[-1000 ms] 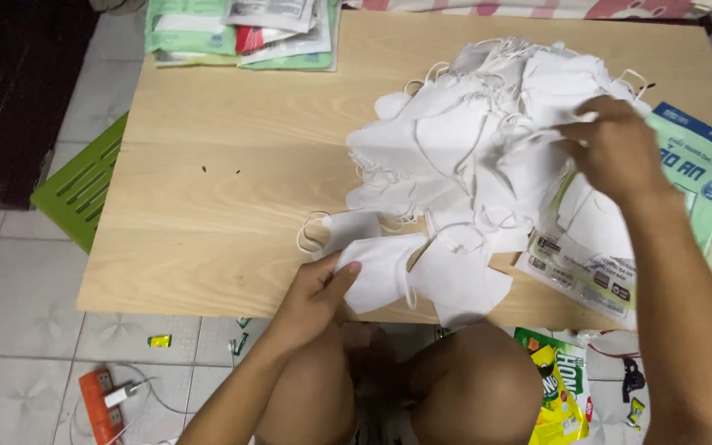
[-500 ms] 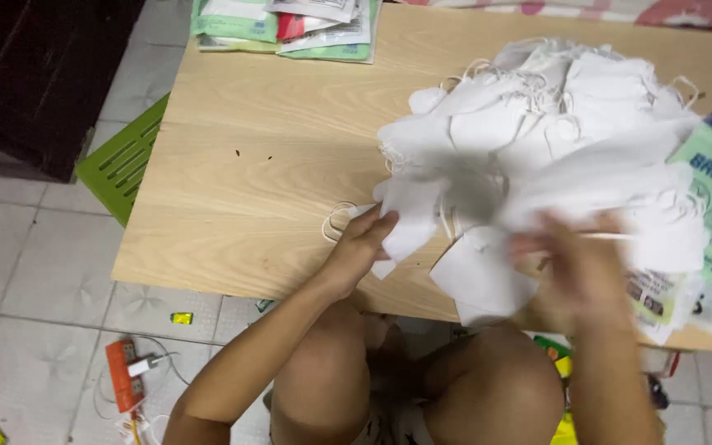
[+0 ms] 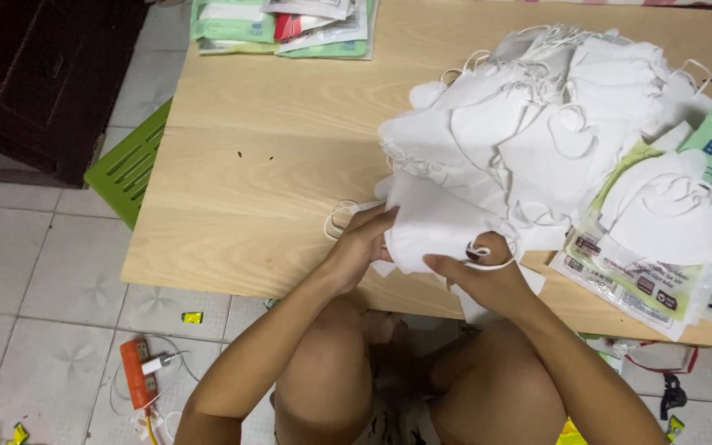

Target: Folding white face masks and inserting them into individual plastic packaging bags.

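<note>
A big heap of white face masks (image 3: 554, 124) with ear loops lies on the right part of a light wooden table (image 3: 274, 156). At the table's near edge both my hands hold one white mask (image 3: 434, 222). My left hand (image 3: 364, 243) grips its left side, with an ear loop sticking out beside my fingers. My right hand (image 3: 484, 272) pinches its lower right corner, where the other ear loop curls over my fingers. My bare knees are under the table edge.
Clear and green printed packets (image 3: 644, 264) lie under masks at the right edge. More packets (image 3: 282, 25) are stacked at the far left. A green plastic basket (image 3: 129, 165), an orange power strip (image 3: 138, 375) with cables and a dark cabinet (image 3: 43, 74) are on the tiled floor.
My right hand came down from the far right of the heap to the near edge and took hold of the mask. My left hand closed on the same mask.
</note>
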